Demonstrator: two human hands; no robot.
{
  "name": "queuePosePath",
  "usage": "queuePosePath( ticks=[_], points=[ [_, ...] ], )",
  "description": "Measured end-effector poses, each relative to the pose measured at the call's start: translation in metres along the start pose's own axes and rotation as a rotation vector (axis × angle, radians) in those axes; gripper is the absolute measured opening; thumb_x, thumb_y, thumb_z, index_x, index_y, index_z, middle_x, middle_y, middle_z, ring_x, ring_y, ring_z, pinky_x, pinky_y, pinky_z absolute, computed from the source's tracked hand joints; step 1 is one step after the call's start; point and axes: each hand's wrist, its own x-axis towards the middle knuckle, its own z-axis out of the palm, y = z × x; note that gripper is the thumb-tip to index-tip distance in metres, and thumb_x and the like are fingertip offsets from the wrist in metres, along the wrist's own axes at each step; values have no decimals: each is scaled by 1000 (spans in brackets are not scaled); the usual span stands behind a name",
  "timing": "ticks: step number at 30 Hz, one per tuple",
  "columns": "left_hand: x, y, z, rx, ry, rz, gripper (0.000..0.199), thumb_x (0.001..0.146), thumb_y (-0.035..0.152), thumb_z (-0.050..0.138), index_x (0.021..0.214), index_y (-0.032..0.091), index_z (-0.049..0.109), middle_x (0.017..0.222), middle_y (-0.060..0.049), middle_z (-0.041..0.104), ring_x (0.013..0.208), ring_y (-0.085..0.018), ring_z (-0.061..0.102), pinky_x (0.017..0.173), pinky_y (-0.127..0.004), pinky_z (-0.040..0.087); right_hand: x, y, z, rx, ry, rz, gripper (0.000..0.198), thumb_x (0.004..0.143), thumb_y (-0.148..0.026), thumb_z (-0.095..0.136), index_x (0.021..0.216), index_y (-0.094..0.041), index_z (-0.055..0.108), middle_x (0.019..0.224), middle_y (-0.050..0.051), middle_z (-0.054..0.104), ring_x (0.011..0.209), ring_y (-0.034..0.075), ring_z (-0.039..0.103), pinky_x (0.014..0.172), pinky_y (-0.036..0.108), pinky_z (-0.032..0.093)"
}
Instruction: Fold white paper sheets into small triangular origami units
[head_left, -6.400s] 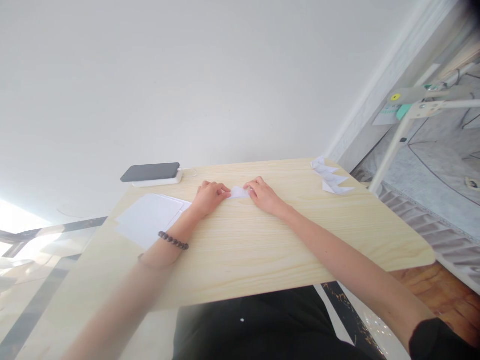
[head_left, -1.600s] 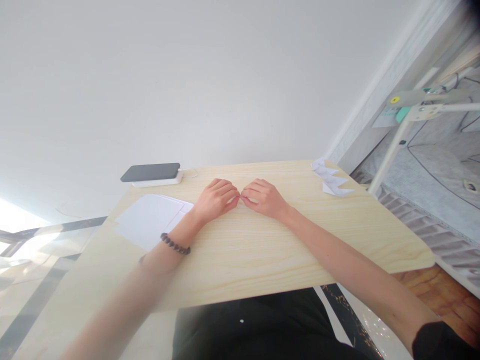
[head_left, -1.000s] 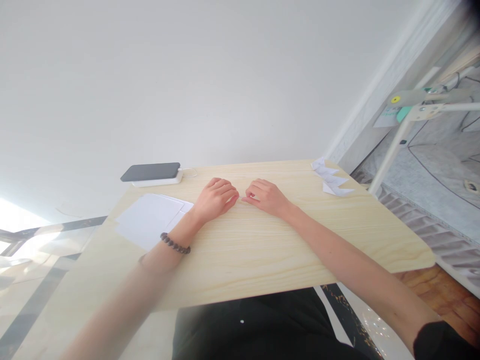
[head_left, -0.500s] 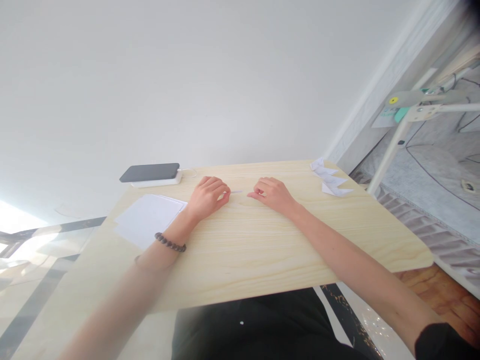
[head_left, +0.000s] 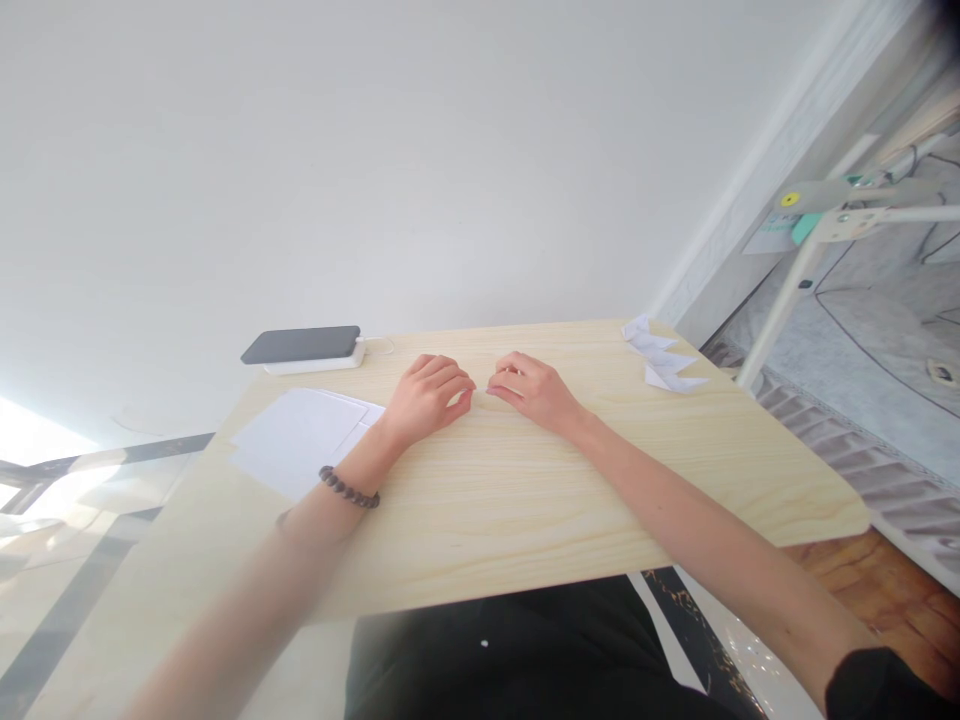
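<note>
Above the middle of the wooden table (head_left: 480, 520), a small piece of white paper (head_left: 481, 389) shows as a thin sliver between my fingertips. My left hand (head_left: 435, 398), with a dark bead bracelet (head_left: 349, 488) on its wrist, pinches the paper's left end. From the other side my right hand (head_left: 531, 388) has thumb and fingers closed on its right end. Most of the paper is hidden behind the fingers. Loose white sheets (head_left: 292, 435) lie flat by my left forearm, partly covered by it.
At the far left corner a dark phone (head_left: 304, 344) rests on a white block (head_left: 315, 365) with a cable attached. Several folded white paper pieces (head_left: 664, 358) stand in a row at the far right. Behind the table rises a pale wall (head_left: 450, 180); a white metal frame (head_left: 787, 290) stands right.
My left hand has shifted slightly right and my right hand slightly left, narrowing the gap. My right fingers now close on the paper's free end.
</note>
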Motion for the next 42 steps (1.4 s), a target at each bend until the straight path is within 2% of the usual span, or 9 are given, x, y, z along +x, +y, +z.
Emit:
queuePosePath(
  ticks=[15,34,38,42],
  points=[
    [-7,-16,1,56,64,-102,14,78,19,47,82,20,60,82,-3,65,87,-18,53,75,-34,40,-6,20,-9,123,62,72,16,81,-30,48,79,-21,61,85,4,56,71,12,54,64,24,41],
    [-8,-21,3,117,75,-134,16,82,22,45,81,17,60,71,-4,62,79,-16,53,68,-28,41,-7,23,-8,91,56,156,13,81,-28,49,79,-20,60,82,3,57,68,10,53,62,22,40],
    [-7,-19,2,115,52,-149,17,82,23,44,80,16,59,73,-5,61,79,-16,53,69,-28,40,-7,22,-9,84,63,162,14,81,-28,49,80,-20,60,83,3,56,70,10,53,63,22,39],
    [-7,-16,1,85,-32,-150,15,82,24,44,80,16,57,79,-6,60,82,-17,52,72,-30,40,-8,20,-7,52,56,132,13,81,-26,49,80,-21,61,85,3,55,72,11,53,65,22,40]
  ],
)
